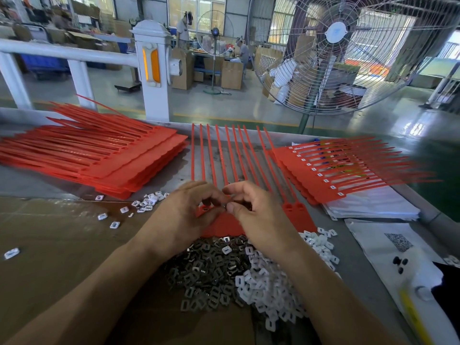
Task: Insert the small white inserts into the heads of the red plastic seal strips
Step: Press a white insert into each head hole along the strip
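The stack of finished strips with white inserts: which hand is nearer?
Right. The right hand sits just left of that stack; the left hand lies farther left, beyond it.

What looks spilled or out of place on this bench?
A few white inserts lie scattered over the cardboard at left, one stray near the edge, away from the main insert pile.

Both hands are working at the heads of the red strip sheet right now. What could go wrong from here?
The left hand and right hand cover the heads of the red strip sheet, so a skipped or crooked insert could go unnoticed. The white inserts touch the dark metal clips; a wrong pick seems possible.
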Tool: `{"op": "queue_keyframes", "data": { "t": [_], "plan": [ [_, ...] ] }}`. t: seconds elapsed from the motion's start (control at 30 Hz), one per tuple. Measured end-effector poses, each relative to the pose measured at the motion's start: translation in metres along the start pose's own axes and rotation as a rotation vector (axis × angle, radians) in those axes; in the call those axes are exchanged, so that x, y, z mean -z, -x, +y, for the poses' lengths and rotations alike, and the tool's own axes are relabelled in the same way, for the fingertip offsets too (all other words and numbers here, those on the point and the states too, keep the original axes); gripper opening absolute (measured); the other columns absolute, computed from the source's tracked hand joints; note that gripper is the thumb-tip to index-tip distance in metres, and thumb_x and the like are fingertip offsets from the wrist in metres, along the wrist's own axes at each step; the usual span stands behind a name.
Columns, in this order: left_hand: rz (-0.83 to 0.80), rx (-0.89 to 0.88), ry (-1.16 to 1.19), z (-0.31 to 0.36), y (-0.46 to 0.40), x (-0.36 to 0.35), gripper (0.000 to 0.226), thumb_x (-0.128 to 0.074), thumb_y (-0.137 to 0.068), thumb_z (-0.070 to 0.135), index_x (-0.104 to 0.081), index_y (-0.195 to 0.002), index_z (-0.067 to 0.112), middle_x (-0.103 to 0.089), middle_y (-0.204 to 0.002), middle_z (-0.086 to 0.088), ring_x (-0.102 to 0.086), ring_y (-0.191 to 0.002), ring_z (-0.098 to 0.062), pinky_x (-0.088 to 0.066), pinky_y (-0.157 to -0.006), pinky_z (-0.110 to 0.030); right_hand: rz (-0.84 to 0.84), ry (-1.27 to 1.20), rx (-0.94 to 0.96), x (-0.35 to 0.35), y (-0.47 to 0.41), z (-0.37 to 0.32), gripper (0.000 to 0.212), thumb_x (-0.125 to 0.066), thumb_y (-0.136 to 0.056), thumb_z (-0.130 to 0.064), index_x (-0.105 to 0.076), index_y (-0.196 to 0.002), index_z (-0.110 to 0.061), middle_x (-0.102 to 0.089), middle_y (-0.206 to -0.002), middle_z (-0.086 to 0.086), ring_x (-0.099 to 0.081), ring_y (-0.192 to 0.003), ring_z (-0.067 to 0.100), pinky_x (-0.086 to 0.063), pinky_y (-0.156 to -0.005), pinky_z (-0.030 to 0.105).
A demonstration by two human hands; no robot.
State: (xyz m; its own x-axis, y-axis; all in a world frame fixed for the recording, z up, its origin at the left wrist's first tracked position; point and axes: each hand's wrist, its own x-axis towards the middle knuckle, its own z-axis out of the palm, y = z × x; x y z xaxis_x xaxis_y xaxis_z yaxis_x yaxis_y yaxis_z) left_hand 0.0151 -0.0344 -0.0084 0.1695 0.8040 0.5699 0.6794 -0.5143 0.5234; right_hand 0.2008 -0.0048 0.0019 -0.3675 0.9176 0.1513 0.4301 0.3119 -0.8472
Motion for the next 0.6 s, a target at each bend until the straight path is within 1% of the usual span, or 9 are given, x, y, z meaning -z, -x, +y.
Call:
{"op": "queue_keyframes", "data": {
  "t": [0.1, 0.17, 0.2, 0.27, 0.33, 0.47, 0.5, 0.57, 0.6],
  "plan": [
    [0.014, 0.014, -0.002, 0.000, -0.001, 0.001, 0.015, -0.079, -0.085, 0.020, -0.072, -0.095, 0.030, -0.066, -0.092, 0.018, -0.060, -0.089, -0.002, -0.040, -0.077, -0.007, 0.050, -0.015, -0.011, 0.000, 0.000, 0.000, 0.024, -0.060, -0.103, -0.024, -0.066, -0.122, -0.038, -0.068, -0.111, -0.022, -0.059, -0.103, -0.016, -0.044, -0.082, 0.008],
    [0.038, 0.052, -0.018, 0.001, -0.002, 0.000, 0.012, -0.079, -0.085, 0.021, -0.072, -0.094, 0.028, -0.067, -0.090, 0.017, -0.060, -0.090, -0.002, -0.042, -0.077, -0.008, 0.130, 0.057, -0.025, 0.001, 0.000, 0.000, 0.024, -0.057, -0.104, -0.022, -0.067, -0.119, -0.037, -0.067, -0.110, -0.026, -0.055, -0.103, -0.021, -0.042, -0.075, 0.001],
    [0.055, 0.081, -0.026, 0.000, -0.002, 0.000, 0.011, -0.078, -0.085, 0.020, -0.073, -0.093, 0.026, -0.068, -0.089, 0.016, -0.060, -0.089, -0.002, -0.042, -0.077, -0.009, 0.152, 0.112, -0.039, 0.002, 0.000, 0.001, 0.025, -0.054, -0.104, -0.020, -0.066, -0.119, -0.036, -0.067, -0.110, -0.026, -0.056, -0.100, -0.021, -0.040, -0.070, -0.001],
    [0.080, 0.133, -0.047, -0.002, -0.003, 0.001, 0.009, -0.077, -0.086, 0.018, -0.073, -0.092, 0.023, -0.068, -0.088, 0.012, -0.059, -0.088, -0.003, -0.042, -0.076, -0.010, 0.141, 0.207, -0.068, 0.004, -0.001, 0.002, 0.029, -0.051, -0.104, -0.016, -0.065, -0.122, -0.034, -0.068, -0.113, -0.023, -0.060, -0.094, -0.014, -0.039, -0.065, 0.003],
    [0.077, 0.172, -0.078, -0.006, -0.004, 0.001, 0.008, -0.077, -0.086, 0.019, -0.073, -0.091, 0.022, -0.068, -0.088, 0.010, -0.058, -0.086, -0.004, -0.040, -0.075, -0.010, 0.116, 0.245, -0.073, 0.004, -0.002, 0.003, 0.032, -0.050, -0.102, -0.012, -0.066, -0.124, -0.031, -0.070, -0.112, -0.020, -0.062, -0.091, -0.008, -0.039, -0.067, 0.007],
    [0.050, 0.222, -0.135, -0.011, -0.004, -0.004, 0.007, -0.077, -0.086, 0.022, -0.072, -0.089, 0.027, -0.063, -0.087, 0.012, -0.056, -0.084, -0.001, -0.039, -0.075, -0.007, 0.104, 0.263, -0.056, 0.001, -0.002, 0.001, 0.033, -0.050, -0.101, -0.010, -0.068, -0.121, -0.027, -0.071, -0.107, -0.018, -0.063, -0.099, -0.006, -0.042, -0.079, 0.006],
    [0.048, 0.225, -0.135, -0.012, -0.004, -0.006, 0.009, -0.077, -0.085, 0.023, -0.071, -0.088, 0.029, -0.062, -0.086, 0.013, -0.056, -0.084, -0.001, -0.042, -0.078, -0.012, 0.102, 0.266, -0.053, 0.000, -0.002, 0.001, 0.032, -0.050, -0.101, -0.010, -0.069, -0.120, -0.027, -0.072, -0.107, -0.018, -0.063, -0.099, -0.006, -0.042, -0.078, 0.005],
    [0.039, 0.233, -0.142, -0.014, -0.005, -0.010, 0.010, -0.077, -0.085, 0.026, -0.071, -0.088, 0.034, -0.061, -0.087, 0.014, -0.058, -0.086, -0.005, -0.049, -0.087, -0.032, 0.105, 0.260, -0.053, 0.000, -0.002, 0.001, 0.030, -0.051, -0.101, -0.012, -0.069, -0.119, -0.027, -0.072, -0.106, -0.018, -0.063, -0.098, -0.006, -0.042, -0.078, 0.005],
    [0.033, 0.241, -0.152, -0.014, -0.005, -0.011, 0.009, -0.077, -0.085, 0.028, -0.071, -0.089, 0.035, -0.061, -0.089, 0.014, -0.058, -0.088, -0.008, -0.049, -0.089, -0.040, 0.111, 0.255, -0.054, 0.000, -0.002, 0.001, 0.029, -0.051, -0.101, -0.013, -0.070, -0.119, -0.027, -0.072, -0.107, -0.018, -0.063, -0.099, -0.006, -0.043, -0.079, 0.007]
  ]
}}
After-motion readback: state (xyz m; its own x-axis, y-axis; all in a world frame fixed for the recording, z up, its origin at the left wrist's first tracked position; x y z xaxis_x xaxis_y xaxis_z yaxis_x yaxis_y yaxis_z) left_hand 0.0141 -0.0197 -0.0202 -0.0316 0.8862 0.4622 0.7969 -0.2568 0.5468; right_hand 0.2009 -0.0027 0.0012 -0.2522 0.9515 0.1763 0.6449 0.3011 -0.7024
